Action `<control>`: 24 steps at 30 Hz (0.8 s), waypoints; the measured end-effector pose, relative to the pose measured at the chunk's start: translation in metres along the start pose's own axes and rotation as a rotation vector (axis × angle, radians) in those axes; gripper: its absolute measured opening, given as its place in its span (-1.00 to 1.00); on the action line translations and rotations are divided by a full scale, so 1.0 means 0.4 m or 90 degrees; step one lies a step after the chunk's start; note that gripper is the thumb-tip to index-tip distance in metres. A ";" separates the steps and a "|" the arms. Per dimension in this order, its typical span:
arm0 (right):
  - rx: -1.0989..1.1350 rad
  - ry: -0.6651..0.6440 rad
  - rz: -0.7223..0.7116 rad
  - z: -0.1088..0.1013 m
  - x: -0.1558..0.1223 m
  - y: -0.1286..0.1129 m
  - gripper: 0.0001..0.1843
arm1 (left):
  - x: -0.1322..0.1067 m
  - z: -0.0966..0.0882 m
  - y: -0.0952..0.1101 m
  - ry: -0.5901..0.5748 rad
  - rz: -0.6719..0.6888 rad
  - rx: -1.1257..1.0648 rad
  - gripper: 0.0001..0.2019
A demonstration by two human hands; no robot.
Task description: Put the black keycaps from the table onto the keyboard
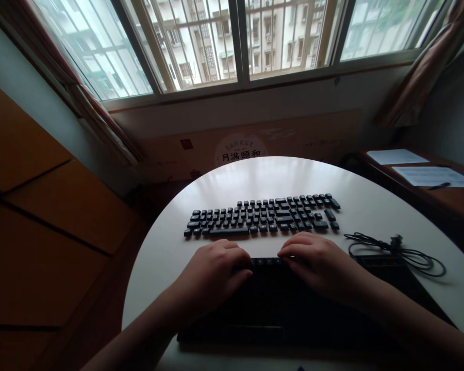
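A black keyboard base (255, 304) lies near the front of the round white table, its surface mostly lost in shadow. Several dark keycaps (268, 262) sit in a short row at its far edge, between my hands. My left hand (216, 268) curls over that edge, thumb on the near side and fingertips mostly hidden. From the other side, my right hand (317, 257) bends thumb and fingers together at the right end of the row; what lies between them is hidden. Beyond the base, loose black keycaps (255, 216) stand in keyboard-like rows, a long spacebar (229, 232) among them.
A coiled black cable (402, 252) rests on the white table (158, 268) at the right. Papers (435, 176) and a pen (440, 186) lie on a brown desk (460, 202) farther right. Behind are a printed box panel (294, 136) and a barred window (201, 46).
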State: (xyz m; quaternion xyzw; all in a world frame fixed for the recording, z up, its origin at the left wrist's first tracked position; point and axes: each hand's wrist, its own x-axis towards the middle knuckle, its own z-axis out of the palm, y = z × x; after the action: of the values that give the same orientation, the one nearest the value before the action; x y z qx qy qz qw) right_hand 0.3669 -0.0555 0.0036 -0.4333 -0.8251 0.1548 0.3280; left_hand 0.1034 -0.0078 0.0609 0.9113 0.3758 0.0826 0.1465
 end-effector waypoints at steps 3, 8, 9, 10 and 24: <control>0.001 -0.002 0.011 0.000 0.000 0.000 -0.80 | 0.000 0.015 -0.001 -0.017 0.002 0.015 -0.92; 0.018 -0.014 0.001 0.004 0.003 -0.008 -0.80 | 0.001 0.031 -0.006 -0.067 0.000 0.040 -0.94; 0.021 -0.015 -0.001 0.004 0.003 -0.010 -0.81 | 0.002 0.033 -0.007 -0.071 -0.001 0.045 -0.94; 0.024 -0.016 -0.003 0.003 0.004 -0.013 -0.81 | 0.002 0.033 -0.008 -0.071 -0.002 0.049 -0.94; 0.034 -0.017 -0.003 0.002 -0.002 -0.008 -0.80 | 0.001 0.018 -0.003 -0.092 -0.017 0.059 -0.89</control>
State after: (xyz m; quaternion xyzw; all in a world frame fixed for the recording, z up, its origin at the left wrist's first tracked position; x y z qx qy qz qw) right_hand 0.3648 -0.0578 0.0046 -0.4201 -0.8260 0.1818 0.3291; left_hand 0.1049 -0.0081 0.0538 0.9155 0.3801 -0.0027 0.1316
